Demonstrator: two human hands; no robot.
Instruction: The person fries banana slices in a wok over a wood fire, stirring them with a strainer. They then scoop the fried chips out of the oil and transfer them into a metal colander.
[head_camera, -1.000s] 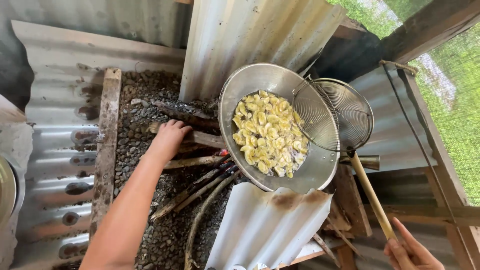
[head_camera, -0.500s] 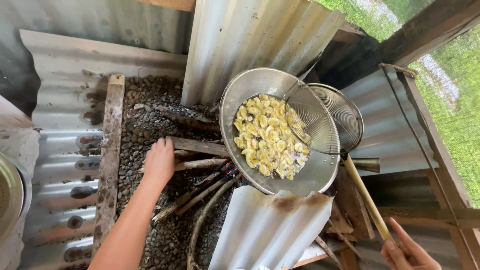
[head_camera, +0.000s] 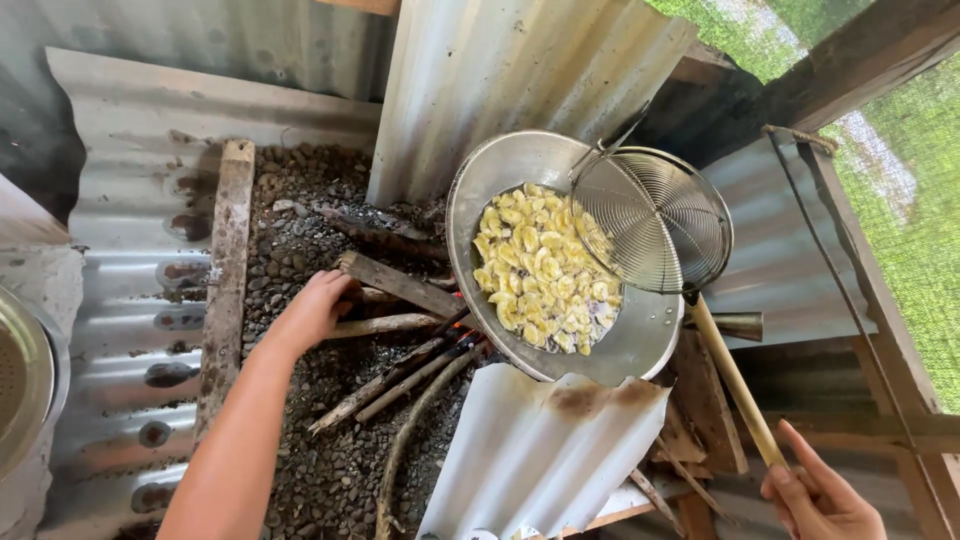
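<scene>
The left hand (head_camera: 315, 310) has been drawn lower along the firewood, where a thin stick (head_camera: 385, 325) is now grasped beside the pan (head_camera: 500, 170) of frying slices. The wire skimmer (head_camera: 650, 220), rested on the pan's rim, is gripped by its wooden handle in the right hand (head_camera: 820, 495).

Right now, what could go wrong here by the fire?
The left hand holds a stick whose far end glows under the wok, so sparks or heat might burn it. The wok of yellow slices sits tilted; pushing the wood could jolt it and splash. The right hand has only a fingertip grip on the skimmer handle, which might slip.
</scene>
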